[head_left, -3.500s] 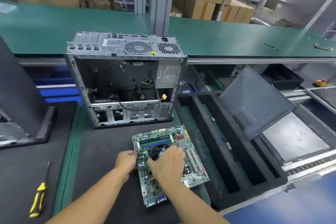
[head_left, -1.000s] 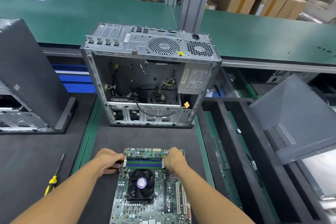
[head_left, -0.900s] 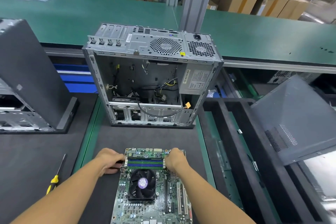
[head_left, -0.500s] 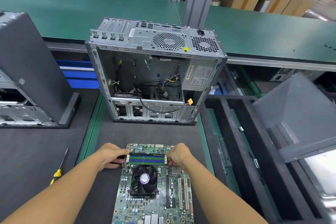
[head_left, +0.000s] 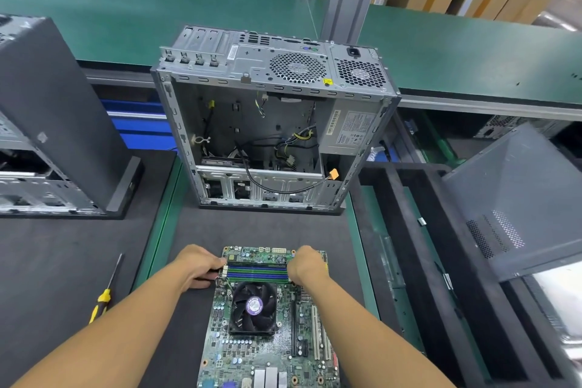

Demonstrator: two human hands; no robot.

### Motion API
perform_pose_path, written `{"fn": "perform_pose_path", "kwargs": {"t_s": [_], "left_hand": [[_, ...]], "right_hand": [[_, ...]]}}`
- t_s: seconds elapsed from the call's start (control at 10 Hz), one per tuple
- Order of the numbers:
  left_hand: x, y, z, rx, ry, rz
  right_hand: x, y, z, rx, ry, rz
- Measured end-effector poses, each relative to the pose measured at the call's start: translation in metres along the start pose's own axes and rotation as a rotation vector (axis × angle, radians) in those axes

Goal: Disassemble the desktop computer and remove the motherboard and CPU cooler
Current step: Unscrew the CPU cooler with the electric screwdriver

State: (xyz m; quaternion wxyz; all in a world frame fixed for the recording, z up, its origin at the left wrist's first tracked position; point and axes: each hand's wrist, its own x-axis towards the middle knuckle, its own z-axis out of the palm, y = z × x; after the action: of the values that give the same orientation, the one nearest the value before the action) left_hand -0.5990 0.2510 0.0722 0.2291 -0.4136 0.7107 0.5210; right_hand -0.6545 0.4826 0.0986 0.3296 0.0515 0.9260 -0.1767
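Both hands [head_left: 252, 268] at green motherboard [head_left: 267, 353]

Two bare forearms rise from the lower edge of the frame, sleeveless as far as the frame shows, ending in an ungloved left hand [head_left: 196, 264] and right hand [head_left: 307, 264], neither wearing rings, watch or wristband.
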Motion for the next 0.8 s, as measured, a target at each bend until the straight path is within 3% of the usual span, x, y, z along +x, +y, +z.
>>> {"fn": "perform_pose_path", "kwargs": {"t_s": [0.2,0.5,0.8], "left_hand": [[-0.003,0.000,0.004,-0.008,0.026,0.019],[-0.005,0.002,0.006,-0.008,0.063,0.044],[-0.004,-0.003,0.000,-0.027,0.029,0.063]], "right_hand": [[-0.008,-0.003,0.010,0.040,0.057,-0.044],[-0.005,-0.013,0.003,-0.264,-0.019,-0.063],[0.006,0.013,-0.002,-0.176,0.009,-0.045]]}}
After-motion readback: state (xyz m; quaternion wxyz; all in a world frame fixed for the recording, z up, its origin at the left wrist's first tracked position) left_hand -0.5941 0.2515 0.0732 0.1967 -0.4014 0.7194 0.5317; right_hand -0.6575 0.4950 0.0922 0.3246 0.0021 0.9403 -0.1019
